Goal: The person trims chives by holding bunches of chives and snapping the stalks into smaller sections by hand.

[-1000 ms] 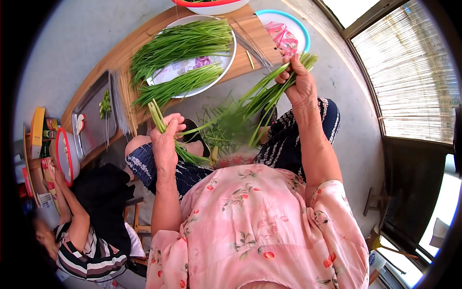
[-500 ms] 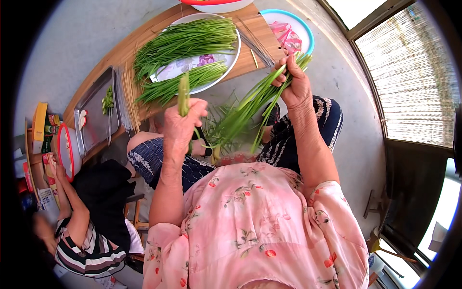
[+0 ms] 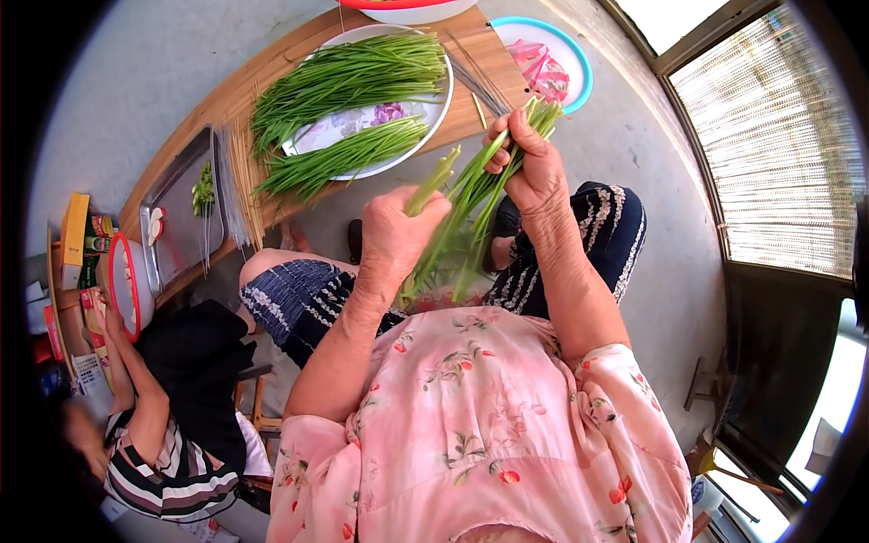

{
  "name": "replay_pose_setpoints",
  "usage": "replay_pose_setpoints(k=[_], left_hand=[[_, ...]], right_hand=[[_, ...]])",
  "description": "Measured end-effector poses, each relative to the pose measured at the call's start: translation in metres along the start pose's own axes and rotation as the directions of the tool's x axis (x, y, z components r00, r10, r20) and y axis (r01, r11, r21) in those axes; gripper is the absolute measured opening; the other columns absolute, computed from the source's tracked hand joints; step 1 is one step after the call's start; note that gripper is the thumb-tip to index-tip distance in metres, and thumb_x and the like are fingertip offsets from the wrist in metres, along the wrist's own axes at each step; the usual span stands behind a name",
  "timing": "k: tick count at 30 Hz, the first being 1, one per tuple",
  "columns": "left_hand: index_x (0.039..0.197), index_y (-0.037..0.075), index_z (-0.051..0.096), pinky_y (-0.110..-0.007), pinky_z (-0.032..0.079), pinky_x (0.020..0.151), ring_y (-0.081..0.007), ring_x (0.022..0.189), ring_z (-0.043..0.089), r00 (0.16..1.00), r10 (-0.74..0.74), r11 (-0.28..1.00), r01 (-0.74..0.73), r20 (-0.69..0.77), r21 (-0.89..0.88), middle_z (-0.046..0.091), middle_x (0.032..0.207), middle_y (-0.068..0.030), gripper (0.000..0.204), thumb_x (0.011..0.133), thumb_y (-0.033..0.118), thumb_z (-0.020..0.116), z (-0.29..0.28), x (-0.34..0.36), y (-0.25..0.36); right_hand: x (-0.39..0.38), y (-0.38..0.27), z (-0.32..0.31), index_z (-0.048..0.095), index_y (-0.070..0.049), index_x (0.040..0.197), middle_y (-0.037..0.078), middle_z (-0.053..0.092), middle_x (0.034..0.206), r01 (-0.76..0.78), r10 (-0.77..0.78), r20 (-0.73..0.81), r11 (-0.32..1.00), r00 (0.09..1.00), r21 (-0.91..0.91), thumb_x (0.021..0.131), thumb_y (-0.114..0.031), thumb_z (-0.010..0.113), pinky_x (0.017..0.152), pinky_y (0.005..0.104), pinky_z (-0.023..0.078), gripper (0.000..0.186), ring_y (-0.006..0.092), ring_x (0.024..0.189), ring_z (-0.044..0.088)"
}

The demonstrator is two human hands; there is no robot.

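Observation:
In front of my lap, my right hand (image 3: 532,174) is closed round a bunch of long green chives (image 3: 474,192). Their pale stem ends stick up past the fingers, and the leaves hang down, blurred by motion. My left hand (image 3: 398,231) is a fist around a smaller clump of chive stems (image 3: 434,181), just left of that bunch and close to its leaves. Beyond both hands, a white flowered plate (image 3: 317,138) on the table carries a large pile of chives (image 3: 353,77) and a smaller pile (image 3: 348,158).
A metal tray (image 3: 186,204) with small skewered green pieces lies on the wooden table (image 3: 208,109). Bamboo sticks (image 3: 243,181) and metal skewers (image 3: 475,72) are beside the plate. A blue-rimmed basin (image 3: 579,54) stands beyond. At the left another person (image 3: 163,452) sits.
My left hand has moved right and slightly down with its clump, closer to the other bunch. My right hand has shifted a little left and down with its chives.

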State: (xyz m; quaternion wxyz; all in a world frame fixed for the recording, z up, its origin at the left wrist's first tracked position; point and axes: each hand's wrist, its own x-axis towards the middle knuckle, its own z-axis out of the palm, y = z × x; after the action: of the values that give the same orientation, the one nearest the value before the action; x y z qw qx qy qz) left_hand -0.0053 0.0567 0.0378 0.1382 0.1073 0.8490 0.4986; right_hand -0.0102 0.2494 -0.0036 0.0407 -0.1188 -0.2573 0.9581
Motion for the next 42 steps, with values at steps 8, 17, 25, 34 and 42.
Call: replay_pose_setpoints(k=[8, 17, 25, 34, 42], left_hand=[[0.081, 0.004, 0.065, -0.018, 0.030, 0.044, -0.0024, 0.051, 0.038, 0.972, -0.235, 0.862, 0.208, -0.002, -0.463, 0.050, 0.064, 0.0043, 0.010, 0.080, 0.013, 0.066, -0.006, 0.001, -0.012], [0.085, 0.004, 0.065, -0.018, 0.034, 0.043, -0.0043, 0.048, 0.043, 0.919, -0.358, 0.740, 0.173, -0.163, -0.650, 0.057, 0.067, 0.0006, 0.013, 0.078, 0.014, 0.071, -0.045, -0.006, -0.063], [0.088, 0.004, 0.063, -0.021, 0.036, 0.042, -0.0063, 0.050, 0.049, 0.855, -0.475, 0.758, 0.277, -0.209, -0.591, 0.057, 0.066, 0.0001, 0.014, 0.081, 0.015, 0.067, -0.046, -0.012, -0.114], [0.099, 0.003, 0.067, -0.019, 0.040, 0.050, -0.0048, 0.059, 0.052, 0.886, -0.315, 0.889, 0.150, -0.341, -0.433, 0.065, 0.082, -0.0023, 0.021, 0.085, 0.018, 0.063, -0.029, -0.011, -0.100], [0.097, 0.002, 0.067, -0.016, 0.032, 0.038, -0.0028, 0.046, 0.045, 0.978, -0.207, 0.908, 0.179, -0.035, -0.380, 0.067, 0.083, -0.0046, 0.022, 0.087, 0.021, 0.062, -0.004, -0.001, -0.047]], right_hand=[[-0.008, 0.008, 0.002, 0.057, -0.002, 0.084, 0.006, 0.053, 0.070, 0.107, -0.112, -0.092, 0.993, 0.989, -0.057, 0.088, -0.028, 0.060, 0.052, 0.0276, 0.039, 0.027, 0.0137, 0.056, 0.047], [-0.003, -0.037, -0.026, 0.056, -0.004, 0.086, 0.002, 0.052, 0.074, 0.215, -0.215, -0.009, 0.975, 0.977, 0.051, 0.091, -0.030, 0.055, 0.053, 0.0256, 0.036, 0.027, 0.0125, 0.058, 0.045], [0.007, -0.073, -0.047, 0.057, -0.002, 0.086, 0.004, 0.051, 0.075, 0.234, -0.244, 0.072, 0.963, 0.967, 0.132, 0.092, -0.031, 0.054, 0.054, 0.0252, 0.036, 0.030, 0.0118, 0.061, 0.041], [0.002, -0.081, -0.040, 0.057, 0.000, 0.086, 0.007, 0.053, 0.076, 0.275, -0.280, 0.023, 0.954, 0.960, 0.115, 0.093, -0.030, 0.052, 0.055, 0.0250, 0.038, 0.031, 0.0119, 0.060, 0.042], [0.005, -0.077, -0.034, 0.057, 0.001, 0.088, 0.006, 0.053, 0.075, 0.236, -0.241, 0.028, 0.964, 0.970, 0.120, 0.093, -0.029, 0.053, 0.055, 0.0251, 0.038, 0.030, 0.0121, 0.060, 0.042]])
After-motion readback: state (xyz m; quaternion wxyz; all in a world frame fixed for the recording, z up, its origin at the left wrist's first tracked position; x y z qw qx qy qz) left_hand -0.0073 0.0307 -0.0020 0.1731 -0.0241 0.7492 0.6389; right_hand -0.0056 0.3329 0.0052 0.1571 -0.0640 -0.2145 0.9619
